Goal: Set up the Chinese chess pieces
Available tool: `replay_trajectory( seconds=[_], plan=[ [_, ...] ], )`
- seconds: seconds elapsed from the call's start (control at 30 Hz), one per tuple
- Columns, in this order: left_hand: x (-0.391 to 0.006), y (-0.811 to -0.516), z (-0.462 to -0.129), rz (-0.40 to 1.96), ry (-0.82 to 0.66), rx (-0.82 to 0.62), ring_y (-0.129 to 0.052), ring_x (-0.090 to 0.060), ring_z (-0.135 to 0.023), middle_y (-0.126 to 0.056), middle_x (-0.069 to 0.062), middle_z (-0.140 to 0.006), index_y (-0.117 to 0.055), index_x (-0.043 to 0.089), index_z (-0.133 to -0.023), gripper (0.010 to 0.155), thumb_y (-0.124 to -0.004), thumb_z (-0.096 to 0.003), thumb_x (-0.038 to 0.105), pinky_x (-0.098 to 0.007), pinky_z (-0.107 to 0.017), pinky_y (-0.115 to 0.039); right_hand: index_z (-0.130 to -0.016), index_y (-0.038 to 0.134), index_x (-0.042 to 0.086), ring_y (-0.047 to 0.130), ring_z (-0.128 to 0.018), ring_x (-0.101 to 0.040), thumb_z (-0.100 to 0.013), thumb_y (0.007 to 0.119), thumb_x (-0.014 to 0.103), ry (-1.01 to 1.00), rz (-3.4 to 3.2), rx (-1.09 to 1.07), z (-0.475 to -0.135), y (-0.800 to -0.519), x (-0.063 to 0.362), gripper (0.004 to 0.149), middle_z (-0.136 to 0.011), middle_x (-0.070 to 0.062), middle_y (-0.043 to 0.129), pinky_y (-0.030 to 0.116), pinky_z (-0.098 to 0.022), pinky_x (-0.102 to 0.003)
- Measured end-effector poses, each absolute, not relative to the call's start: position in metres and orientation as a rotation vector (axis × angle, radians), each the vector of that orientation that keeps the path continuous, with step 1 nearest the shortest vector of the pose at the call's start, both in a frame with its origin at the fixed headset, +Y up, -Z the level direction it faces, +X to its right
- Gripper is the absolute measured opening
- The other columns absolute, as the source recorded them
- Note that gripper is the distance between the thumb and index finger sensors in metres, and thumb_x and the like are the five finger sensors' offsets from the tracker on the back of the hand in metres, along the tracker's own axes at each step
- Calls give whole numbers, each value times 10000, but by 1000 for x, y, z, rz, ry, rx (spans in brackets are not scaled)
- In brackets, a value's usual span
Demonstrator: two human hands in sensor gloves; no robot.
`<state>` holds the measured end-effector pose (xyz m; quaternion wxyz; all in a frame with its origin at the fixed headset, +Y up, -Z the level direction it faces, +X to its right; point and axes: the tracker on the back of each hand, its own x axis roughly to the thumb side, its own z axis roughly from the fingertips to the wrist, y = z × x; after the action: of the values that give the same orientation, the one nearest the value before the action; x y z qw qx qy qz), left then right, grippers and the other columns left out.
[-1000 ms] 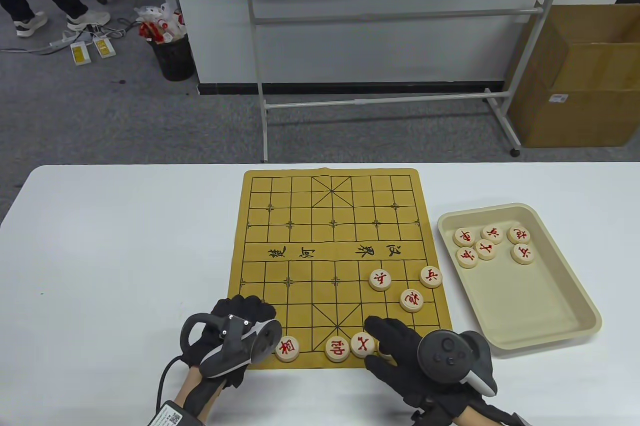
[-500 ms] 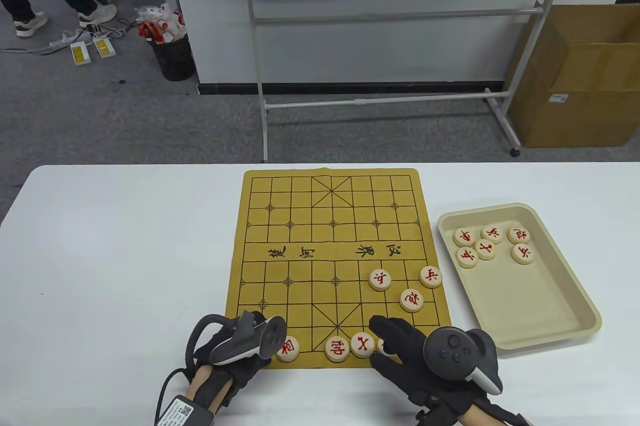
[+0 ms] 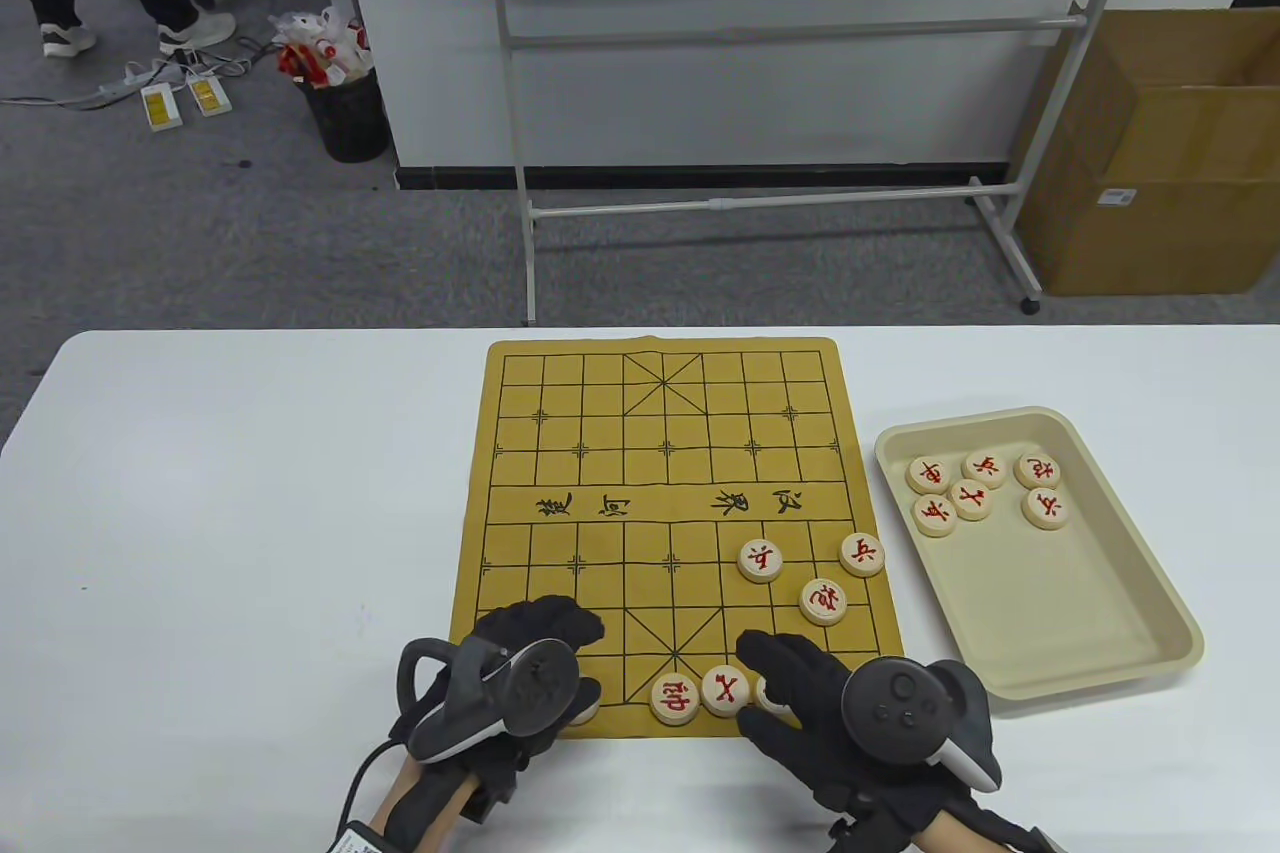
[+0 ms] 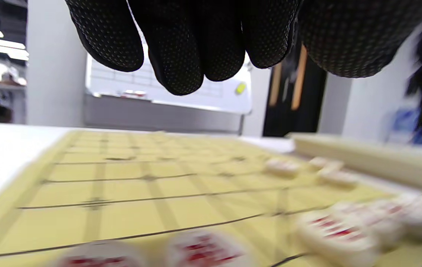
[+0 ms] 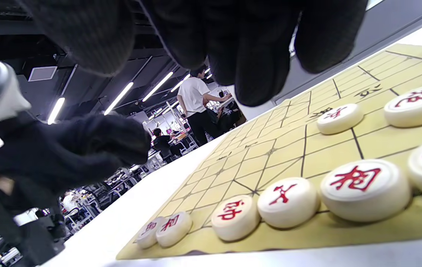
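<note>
The yellow chess board lies on the white table. On its near row stand red-lettered pieces; the right wrist view shows them as a row, with two more at the near left corner. Three pieces stand further up on the right. My left hand hovers over the near left corner, fingers hanging free and holding nothing. My right hand rests by the near row, covering part of a piece, holding nothing.
A beige tray with several more pieces sits right of the board, its rim close to my right hand. A whiteboard stand and a cardboard box stand on the floor beyond the table.
My left hand has moved right and forward over the board's near left corner and now covers most of the piece there. My right hand has barely shifted.
</note>
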<state>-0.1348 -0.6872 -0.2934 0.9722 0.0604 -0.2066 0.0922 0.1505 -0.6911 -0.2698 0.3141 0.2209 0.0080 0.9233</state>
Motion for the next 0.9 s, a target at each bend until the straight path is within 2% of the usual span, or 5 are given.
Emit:
replay_trajectory(
  seconds=[0.13,0.47,0.63,0.77,0.9],
  plan=[
    [-118,-685,-279,356,-510,122,-781,-230,-1007,-693,29,-1083,-600,322,-1002,720,-784,-349,562,-532,-750,-674,-1075,617,121,803,-898,-416,-469,768,488,-32,2464,588,-270,-691,150,725,-1061,-188,696,615,-695,-619],
    [-106,-706,-278,407,-547,87,-747,-243,-1023,-658,5,-1101,-559,285,-1034,772,-775,-351,574,-539,-746,-661,-1090,566,133,727,-965,-406,-456,783,502,-54,2557,681,-269,-701,137,766,-1095,-165,642,568,-722,-622],
    [-106,-703,-276,396,-554,102,-752,-246,-1019,-666,0,-1097,-564,283,-1032,768,-774,-352,572,-536,-746,-664,-1073,601,125,755,-935,-400,-456,797,485,-136,2582,632,-274,-683,151,741,-1065,-162,682,586,-720,-613],
    [-108,-700,-274,390,-556,117,-751,-249,-1019,-665,-2,-1097,-565,284,-1032,760,-768,-357,570,-536,-744,-666,-1070,611,143,764,-946,-383,-455,826,457,-326,2750,474,-302,-652,187,723,-1074,-148,686,597,-729,-603],
    [-109,-699,-273,392,-561,120,-749,-256,-1017,-664,-8,-1097,-565,279,-1033,759,-764,-359,566,-535,-742,-669,-1053,637,159,785,-943,-358,-462,853,386,-402,2874,242,-354,-633,231,669,-1063,-131,709,588,-742,-601]
  ],
)
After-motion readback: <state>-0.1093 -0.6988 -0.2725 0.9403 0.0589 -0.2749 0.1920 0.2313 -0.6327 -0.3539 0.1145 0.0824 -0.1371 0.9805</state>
